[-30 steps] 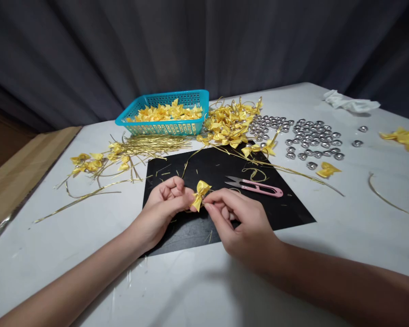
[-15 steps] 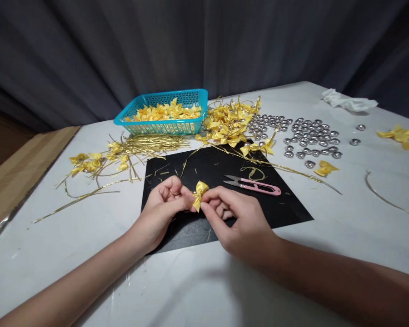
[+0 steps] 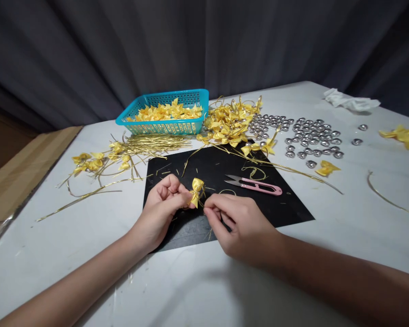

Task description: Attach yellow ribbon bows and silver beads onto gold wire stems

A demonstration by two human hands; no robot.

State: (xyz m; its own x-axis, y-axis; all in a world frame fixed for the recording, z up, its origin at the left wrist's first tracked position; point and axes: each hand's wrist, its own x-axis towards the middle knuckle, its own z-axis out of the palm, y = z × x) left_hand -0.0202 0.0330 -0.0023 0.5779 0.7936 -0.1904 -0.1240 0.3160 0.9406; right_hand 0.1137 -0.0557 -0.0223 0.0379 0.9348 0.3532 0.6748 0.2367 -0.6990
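Over a black mat [image 3: 187,234], my left hand [image 3: 165,209] pinches a small yellow ribbon bow [image 3: 197,187] between thumb and fingers. Thin gold cord ends stick out from the bow's right side. My right hand [image 3: 240,222] is closed just right of the bow, thumb and forefinger pinched on a strand of gold cord [image 3: 202,205]. A loop of that cord seems to show above the right hand's knuckles. Pink-handled thread snips [image 3: 262,186] lie on the mat beyond my right hand, blades pointing left.
A turquoise basket [image 3: 160,127] of yellow bows stands at the back. Before it lie gold cords [image 3: 153,145]; more bows [image 3: 230,125] are heaped beside it. Silver heart-shaped beads [image 3: 315,134] spread to the right. A white cloth [image 3: 351,101] lies at the back right, cardboard [image 3: 34,154] at the left.
My right hand has come off the bow and drawn slightly right, now pinching the cord. The bow has tilted slightly left in my left hand.
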